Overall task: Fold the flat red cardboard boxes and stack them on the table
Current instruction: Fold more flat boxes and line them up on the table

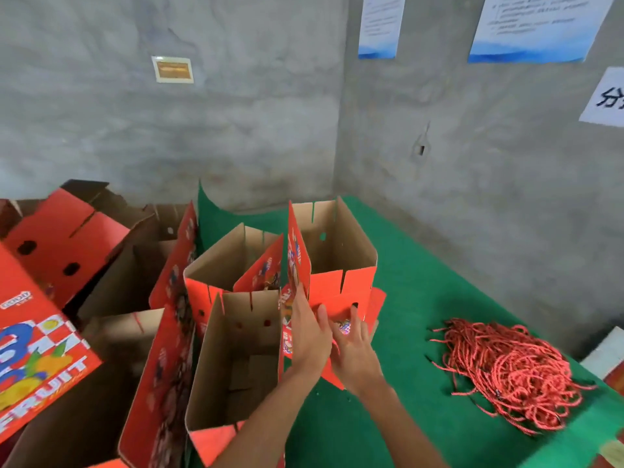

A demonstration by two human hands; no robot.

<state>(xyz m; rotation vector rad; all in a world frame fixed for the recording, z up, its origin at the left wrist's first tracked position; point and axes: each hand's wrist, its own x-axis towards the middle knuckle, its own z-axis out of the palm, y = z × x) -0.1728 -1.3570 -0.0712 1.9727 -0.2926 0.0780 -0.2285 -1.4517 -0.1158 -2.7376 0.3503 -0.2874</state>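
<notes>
a: red cardboard, the far box (332,265), standing open-topped on the green table (422,298) near the corner. you're mid-fold on it. your left hand (309,336) lies flat with straight fingers against its printed side; your right hand (354,349) has loosely spread fingers on the lower red flap, one fingertip at the hole. neither curls round anything.

b: next move?

a: likely tucking that flap in so the walls lock, while the left hand braces the side. the slotted tabs look easy to crease wrong.

b: what's in the boxes?

a: nothing i can see. the near box (236,359) shows bare brown walls and folded bottom flaps; the middle box (229,261) and the far one look hollow too. tipped boxes (67,238) on the left, also hollow. red cords (506,366) are heaped loose on the table, in no container.
</notes>
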